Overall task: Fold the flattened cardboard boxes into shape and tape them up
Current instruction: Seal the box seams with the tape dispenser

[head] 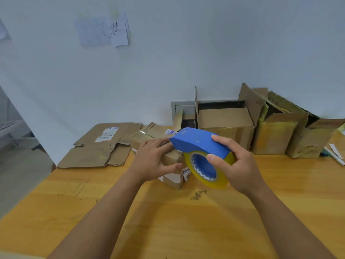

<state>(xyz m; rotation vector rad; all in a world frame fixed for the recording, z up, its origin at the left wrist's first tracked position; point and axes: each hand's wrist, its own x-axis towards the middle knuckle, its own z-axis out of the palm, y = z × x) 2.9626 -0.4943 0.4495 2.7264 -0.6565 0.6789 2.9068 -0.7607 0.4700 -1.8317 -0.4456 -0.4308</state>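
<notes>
1. We've got a small cardboard box (172, 161) sitting on the wooden table (186, 221), pretty much dead centre, folded into shape with white label scraps stuck to its near corner.
2. Our left hand (153, 161) lies flat on top of the box, fingers straight and spread, thumb down along the near side, pressing rather than grabbing.
3. Our right hand (237, 165) grips the tape dispenser (200, 144), a blue curved thing: fingers curled over its top, thumb on the side by the roll. Its nose points left and meets the box top right at the left hand's fingertips.
4. The tape roll (207, 171) in the dispenser is yellowish-clear on a blue core and hangs just right of the box, off the table.
5. A strip of clear tape (143, 132) seems to run across the far end of the box, but it's blurry there, so we can't say for sure.
6. Behind and to the left, a flattened box (97, 146) lies on the table with a shipping label facing up.
7. At the back right, three open boxes (270, 128) stand in a row against the wall (186, 53), flaps up.
8. A pen (334, 156) lies near the right edge, beside the last box.
9. Up on the wall hang some paper sheets (102, 31) with handwriting on them.
</notes>
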